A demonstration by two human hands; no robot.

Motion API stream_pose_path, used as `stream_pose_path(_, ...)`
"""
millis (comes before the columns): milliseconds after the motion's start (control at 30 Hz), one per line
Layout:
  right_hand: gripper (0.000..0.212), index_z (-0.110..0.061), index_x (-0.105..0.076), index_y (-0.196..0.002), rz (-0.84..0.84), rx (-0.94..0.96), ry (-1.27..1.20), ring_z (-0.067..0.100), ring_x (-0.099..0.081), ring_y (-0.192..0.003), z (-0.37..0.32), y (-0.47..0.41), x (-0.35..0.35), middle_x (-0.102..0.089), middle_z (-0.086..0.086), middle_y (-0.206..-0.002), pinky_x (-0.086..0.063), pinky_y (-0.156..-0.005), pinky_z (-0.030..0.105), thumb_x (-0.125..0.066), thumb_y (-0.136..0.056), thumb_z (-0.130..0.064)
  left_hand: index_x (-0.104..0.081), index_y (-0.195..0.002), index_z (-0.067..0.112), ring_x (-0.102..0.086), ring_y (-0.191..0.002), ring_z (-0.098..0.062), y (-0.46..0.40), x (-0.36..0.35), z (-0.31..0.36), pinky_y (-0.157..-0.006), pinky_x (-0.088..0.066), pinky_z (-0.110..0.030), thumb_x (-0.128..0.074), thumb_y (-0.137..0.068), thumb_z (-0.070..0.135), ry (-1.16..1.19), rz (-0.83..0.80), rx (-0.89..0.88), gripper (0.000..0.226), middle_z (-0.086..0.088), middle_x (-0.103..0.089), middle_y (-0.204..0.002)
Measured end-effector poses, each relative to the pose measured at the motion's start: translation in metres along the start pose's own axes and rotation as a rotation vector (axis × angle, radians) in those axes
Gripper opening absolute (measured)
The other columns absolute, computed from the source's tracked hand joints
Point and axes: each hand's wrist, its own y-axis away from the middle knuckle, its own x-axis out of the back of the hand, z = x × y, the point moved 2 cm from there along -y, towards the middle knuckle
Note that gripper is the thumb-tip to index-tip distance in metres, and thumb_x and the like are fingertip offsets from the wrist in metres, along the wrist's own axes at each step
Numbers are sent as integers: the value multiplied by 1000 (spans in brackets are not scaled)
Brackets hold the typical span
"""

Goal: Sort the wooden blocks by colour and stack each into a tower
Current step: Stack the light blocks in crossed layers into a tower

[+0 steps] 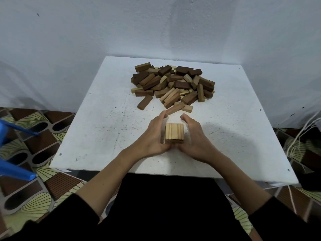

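White table (90,136) against a pale wall, patterned floor at both sides. Mixed pile (172,84) of dark and light blocks sits at upper centre. Below it, at mid-frame, a low light tower (174,132) stands between the left hand (152,134) and right hand (192,136), both with straight fingers flanking its sides, gripping nothing. Squaring the light layers looks to be the step in hand. Next calls for fetching another light block from the pile's near edge.
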Motion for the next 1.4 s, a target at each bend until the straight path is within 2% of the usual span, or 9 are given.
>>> stream_pose_path(167,93,-10,-12,-148,68,-5,-22,18,-18,-139,-1,15,-21,-20,6,-154,-16,-111,30,-56,-77,-50,5,-151,12,-7,-146,-17,12,-17,2,-117,-13,-30,-61,-77,27,-28,5,18,100,-6,-8,-159)
stream_pose_path(267,96,-11,-10,-149,100,-12,17,18,-19,-139,2,15,-27,-20,5,-154,-19,-113,36,-42,-75,-62,7,-151,12,-7,-146,-16,14,-23,-2,-119,-12,-31,-53,-74,27,-62,25,25,98,-5,-8,-159)
stream_pose_path(500,97,-14,-2,-150,83,-3,56,19,-15,-141,7,14,-32,-14,4,-156,-18,-116,42,-37,-75,-65,6,-150,8,-8,-145,-20,13,-26,-4,-119,-11,-36,-60,-81,10,-107,33,-3,96,-8,-9,-159)
stream_pose_path(933,105,-14,6,-150,11,-45,104,15,-4,-143,10,14,-33,-2,1,-159,-9,-118,37,-28,-71,-74,10,-148,3,-2,-146,-21,13,-26,-4,-119,-7,-35,-61,-84,13,-146,-15,16,96,-11,-2,-159)
stream_pose_path(1067,103,-21,6,-150,-52,-71,-100,7,-1,-143,8,17,-20,3,-6,-159,-9,-118,38,-39,-74,-73,16,-150,16,5,-146,-13,15,-7,-10,-117,-7,-30,-69,-81,12,-72,-183,93,109,2,10,-159)
stream_pose_path(1167,101,-29,-1,-150,-1,-93,-272,4,-6,-140,3,13,4,-2,-10,-158,-12,-114,37,-35,-69,-79,7,-151,32,-2,-144,-9,14,27,-12,-114,-16,-31,-69,-76,12,79,-127,161,108,11,4,-158)
stream_pose_path(1267,85,-27,-11,-150,111,-76,-263,8,-14,-140,4,-8,27,-12,-6,-157,-17,-110,33,-41,-80,-66,-3,-152,29,-7,-144,-10,3,57,-5,-112,-17,-27,-56,-73,8,100,-72,113,97,9,-3,-159)
stream_pose_path(1333,67,-20,-23,-148,194,-45,-210,14,-27,-137,6,-33,43,-27,2,-152,-24,-108,28,-52,-92,-42,-14,-152,18,-17,-142,-14,-20,71,-2,-109,-18,-21,-53,-81,0,10,12,67,82,-1,-17,-156)
stream_pose_path(1400,49,-14,-42,-138,246,-2,-114,18,-41,-127,12,-59,57,-46,7,-138,-28,-97,18,-58,-92,-20,-31,-146,10,-33,-134,-17,-45,79,1,-107,-27,-24,-51,-87,-4,-47,95,27,65,-7,-38,-145)
